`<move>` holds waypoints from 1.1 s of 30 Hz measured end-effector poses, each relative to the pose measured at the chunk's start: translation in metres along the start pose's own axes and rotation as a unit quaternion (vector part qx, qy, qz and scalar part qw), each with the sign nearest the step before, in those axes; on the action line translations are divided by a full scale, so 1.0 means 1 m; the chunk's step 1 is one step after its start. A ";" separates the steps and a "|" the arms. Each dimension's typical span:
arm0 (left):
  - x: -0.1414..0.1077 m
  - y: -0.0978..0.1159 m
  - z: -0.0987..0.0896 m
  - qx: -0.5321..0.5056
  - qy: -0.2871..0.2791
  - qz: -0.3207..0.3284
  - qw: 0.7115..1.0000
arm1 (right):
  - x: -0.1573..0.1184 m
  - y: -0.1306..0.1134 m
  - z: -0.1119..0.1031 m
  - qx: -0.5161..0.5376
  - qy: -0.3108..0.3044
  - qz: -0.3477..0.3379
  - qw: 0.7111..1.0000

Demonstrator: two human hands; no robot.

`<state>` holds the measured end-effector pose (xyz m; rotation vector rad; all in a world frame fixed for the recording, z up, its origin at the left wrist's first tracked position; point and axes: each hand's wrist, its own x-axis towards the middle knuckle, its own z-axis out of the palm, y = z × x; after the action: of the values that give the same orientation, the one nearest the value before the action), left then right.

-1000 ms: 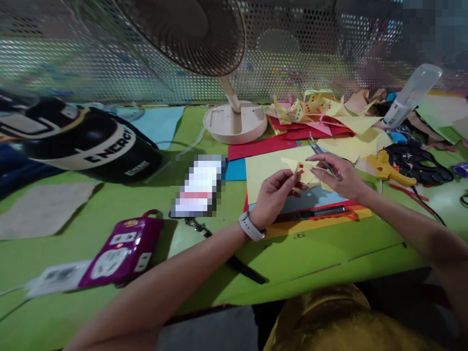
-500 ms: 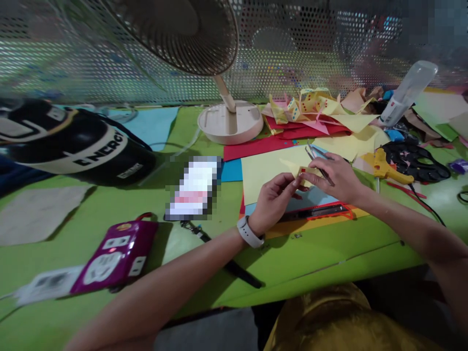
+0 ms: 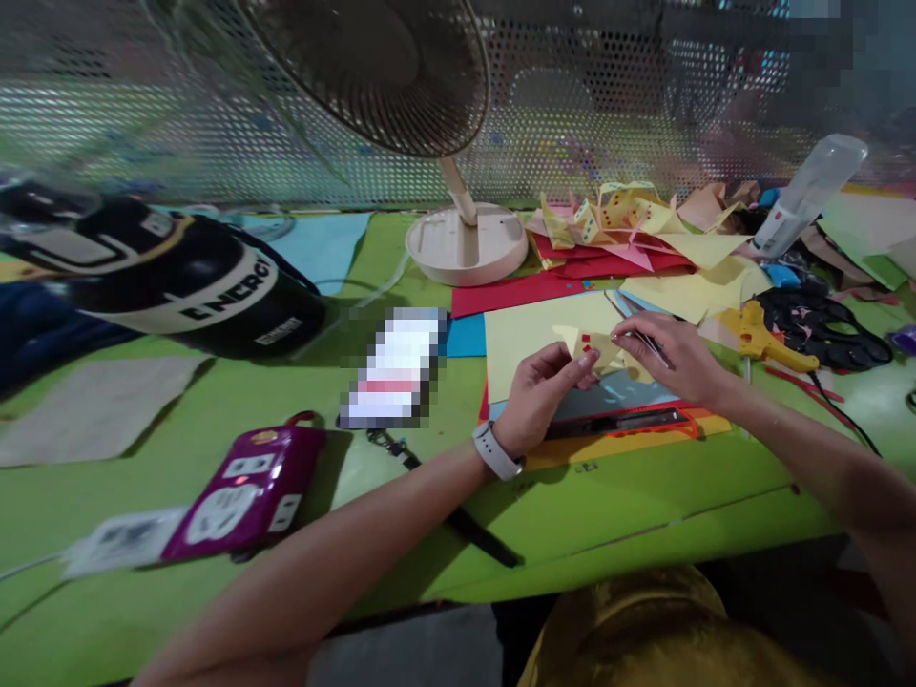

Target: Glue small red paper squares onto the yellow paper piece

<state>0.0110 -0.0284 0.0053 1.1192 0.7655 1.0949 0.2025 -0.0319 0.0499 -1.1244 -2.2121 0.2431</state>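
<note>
Pinched in my left hand (image 3: 545, 386) is a small pale yellow paper piece (image 3: 599, 353) with red marks on it. My right hand (image 3: 665, 353) holds a slim metal tool that looks like tweezers (image 3: 653, 349), its fingers just right of the paper piece. Under both hands lie pale yellow sheets (image 3: 519, 334) and a grey-blue sheet (image 3: 579, 398). A black and red cutter (image 3: 636, 421) rests along the near side of these sheets.
A fan base (image 3: 493, 250), paper scraps (image 3: 615, 215) and a clear bottle (image 3: 812, 196) stand behind. Right: a yellow glue gun (image 3: 773, 339) and black tray (image 3: 822, 324). Left: a phone (image 3: 397, 367), purple pouch (image 3: 250, 482) and large black bottle (image 3: 236, 296).
My right hand has drawn slightly away to the right from my left fingers, showing more of the paper piece. The whole view has shifted a little.
</note>
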 end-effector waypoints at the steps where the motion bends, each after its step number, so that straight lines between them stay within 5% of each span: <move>1: 0.000 -0.001 -0.001 0.005 0.003 0.003 1.000 | -0.001 -0.002 0.001 0.000 0.001 -0.011 1.000; 13: 0.001 0.005 0.002 0.028 0.018 -0.011 0.999 | -0.009 -0.007 0.010 0.019 -0.009 0.013 1.000; 21: 0.000 0.003 0.001 -0.039 -0.056 -0.021 0.997 | -0.006 -0.005 0.006 0.055 0.038 0.025 0.997; 28: 0.005 -0.001 -0.003 -0.055 0.040 0.017 0.998 | -0.001 0.003 -0.004 0.096 0.083 0.070 0.989; 33: 0.006 -0.001 -0.006 0.001 0.055 0.011 0.998 | -0.001 0.010 -0.003 0.120 0.087 0.087 0.985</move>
<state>0.0082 -0.0207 0.0030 1.0785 0.8430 1.1816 0.2114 -0.0264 0.0478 -1.1590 -1.8768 0.4543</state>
